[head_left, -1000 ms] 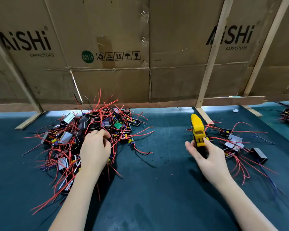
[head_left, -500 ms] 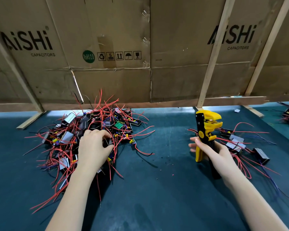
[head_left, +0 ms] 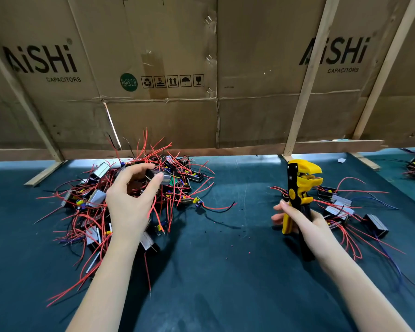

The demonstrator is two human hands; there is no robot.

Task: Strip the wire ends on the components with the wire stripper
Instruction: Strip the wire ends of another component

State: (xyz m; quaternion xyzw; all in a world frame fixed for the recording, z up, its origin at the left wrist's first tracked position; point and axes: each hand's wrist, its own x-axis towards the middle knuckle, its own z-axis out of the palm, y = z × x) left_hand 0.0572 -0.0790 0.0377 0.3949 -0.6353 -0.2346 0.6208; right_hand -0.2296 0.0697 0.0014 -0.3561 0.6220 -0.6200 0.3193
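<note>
Red, thin wires bristle out of a heap of components on the left of the dark green mat, among small silvery metal cases and bits of yellow and blue. Above the heap the left hand curls, thumb and fingertips pinching one component, a dark boxy piece, lifted just over the pile with wires trailing down. To the right the right hand grips the handles of the wire stripper, a yellow and black plastic tool held upright, its beak-shaped head pointing right. Behind that hand lies a smaller group of cased components with red and blue leads. Creased brown cardboard braced by pale wooden slats walls the far edge.
</note>
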